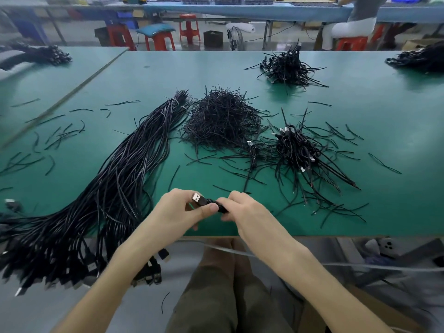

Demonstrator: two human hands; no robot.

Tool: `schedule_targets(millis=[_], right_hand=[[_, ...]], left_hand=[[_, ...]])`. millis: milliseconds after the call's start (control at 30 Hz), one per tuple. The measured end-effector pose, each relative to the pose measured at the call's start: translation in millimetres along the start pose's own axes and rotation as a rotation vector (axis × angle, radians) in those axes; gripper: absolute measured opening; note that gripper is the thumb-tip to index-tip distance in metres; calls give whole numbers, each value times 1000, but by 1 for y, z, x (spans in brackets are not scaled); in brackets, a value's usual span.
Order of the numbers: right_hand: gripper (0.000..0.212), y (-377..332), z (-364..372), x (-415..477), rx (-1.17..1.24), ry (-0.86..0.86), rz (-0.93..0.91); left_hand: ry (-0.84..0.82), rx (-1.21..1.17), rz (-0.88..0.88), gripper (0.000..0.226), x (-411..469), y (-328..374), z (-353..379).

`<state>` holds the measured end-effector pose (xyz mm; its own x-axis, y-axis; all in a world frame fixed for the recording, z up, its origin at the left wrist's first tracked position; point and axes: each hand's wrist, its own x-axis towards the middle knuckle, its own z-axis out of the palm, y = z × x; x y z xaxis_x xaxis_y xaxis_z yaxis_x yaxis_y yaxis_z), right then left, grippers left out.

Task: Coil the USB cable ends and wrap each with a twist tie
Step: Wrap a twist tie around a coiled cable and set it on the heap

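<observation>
Two hands hold one coiled USB cable end [209, 203] well on the near side of the twist-tie heap [221, 121]: the left hand [179, 210] pinches beside the plug [197, 197] and the right hand [242, 210] grips opposite, likely to stop loops springing open before tying.

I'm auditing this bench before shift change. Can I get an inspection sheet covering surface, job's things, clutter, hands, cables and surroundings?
Surface: green table, with a seam running along its left side.
Job's things: USB cable held above the near edge, plug showing; twist tie pile mid-table; tied coils to its right; a farther pile behind.
Clutter: loose ties scattered on the left and around the tied coils.
Grippers: left hand and right hand both grip the USB cable, fingers curled round it.
Cables: long cable bundle on the left, its ends hanging over the near edge; grey cord under the table.
Surroundings: red stools, floor fan, seated person at the next bench.
</observation>
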<state>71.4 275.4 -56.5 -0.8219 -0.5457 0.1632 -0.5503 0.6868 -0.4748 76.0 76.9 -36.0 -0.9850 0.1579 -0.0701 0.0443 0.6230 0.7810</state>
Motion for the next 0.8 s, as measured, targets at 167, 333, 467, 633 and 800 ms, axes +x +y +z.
schedule_targets(millis=[167,333,467,633,800], right_hand=[[37,4,-1,-5,-5,-28,-52],[36,0,3,-7,-95,-46,-108],[33,1,9,-5,-97,-22,-106],[34,-1,9,-2,-118,51,-110],[32,-7,-5,0,-170,-13,-96]], left_hand=[[-58,182,-23,48,-2,-2,-4],[-242,237,-23,54,-6,11,-2],[-267,395,-7,39,-4,14,3],[-135,502,97,38,-6,9,3],[-81,458,140,37,-3,6,1]])
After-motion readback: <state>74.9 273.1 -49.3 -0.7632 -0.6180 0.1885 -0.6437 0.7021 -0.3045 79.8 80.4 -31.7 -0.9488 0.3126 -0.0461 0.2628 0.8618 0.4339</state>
